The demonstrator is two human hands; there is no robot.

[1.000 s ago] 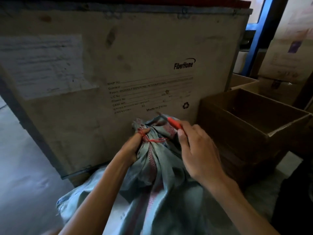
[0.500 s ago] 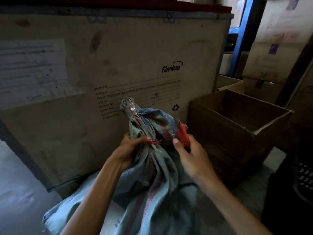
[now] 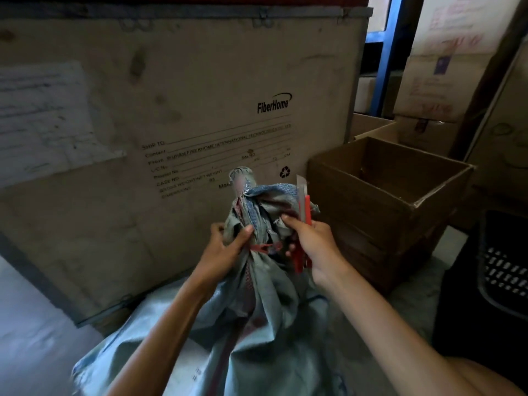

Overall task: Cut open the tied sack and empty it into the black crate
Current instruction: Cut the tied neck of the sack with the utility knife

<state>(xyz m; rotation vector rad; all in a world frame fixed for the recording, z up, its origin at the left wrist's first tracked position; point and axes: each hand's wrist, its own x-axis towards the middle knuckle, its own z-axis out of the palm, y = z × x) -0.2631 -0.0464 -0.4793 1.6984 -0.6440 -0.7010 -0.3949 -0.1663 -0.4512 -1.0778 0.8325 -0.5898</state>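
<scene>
A pale blue-grey woven sack [image 3: 257, 324] stands in front of me, its bunched neck pointing up. A red string [image 3: 264, 247] is tied around the neck. My left hand [image 3: 225, 248] grips the neck just left of the string, thumb pressed on the cloth. My right hand [image 3: 313, 241] pinches the neck's right side and also holds a red utility knife [image 3: 303, 224] upright, its blade tip showing above the fingers. The black crate [image 3: 503, 264], with a slotted wall, sits at the right edge, only partly in view.
A big plywood shipping crate [image 3: 185, 110] marked FiberHome stands right behind the sack. An open brown cardboard box [image 3: 388, 195] sits to the right, between the sack and the black crate. Stacked cartons [image 3: 445, 81] and a blue rack post [image 3: 387, 52] fill the back right.
The knife has come away from the string and now stands upright in my right hand. The sack's neck has been lifted and both hands have shifted their grip on it.
</scene>
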